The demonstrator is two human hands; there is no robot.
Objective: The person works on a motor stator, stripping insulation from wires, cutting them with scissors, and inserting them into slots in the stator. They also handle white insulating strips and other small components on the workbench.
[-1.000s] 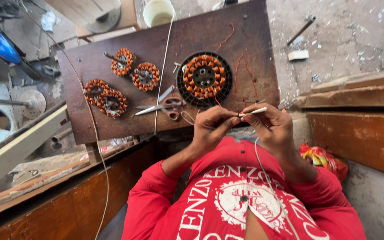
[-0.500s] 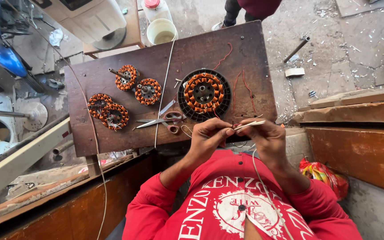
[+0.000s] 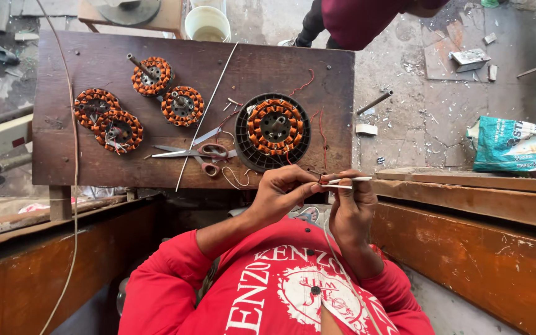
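Note:
My left hand (image 3: 283, 191) pinches the end of a thin red copper wire (image 3: 321, 180) at the near edge of a dark wooden board (image 3: 113, 167). My right hand (image 3: 352, 208) grips a thin white sleeve (image 3: 353, 179) that meets the wire at my fingertips. The wire leads up to a large copper-wound stator in a black ring (image 3: 273, 130), just beyond my hands. Both hands are close together and touch at the fingertips. My red sleeves and shirt fill the bottom of the view.
Scissors (image 3: 196, 152) lie left of the large stator, and several small wound stators (image 3: 152, 75) sit further left. A white cord (image 3: 209, 99) crosses the board. Beyond are a white bucket (image 3: 207, 23) and another person's legs (image 3: 342, 22). A wooden beam (image 3: 466, 181) and a sack (image 3: 507, 146) lie to the right.
My hands stay joined on the wire and sleeve at the board's near edge. The view has shifted, so the board sits more level and another person now shows at the top.

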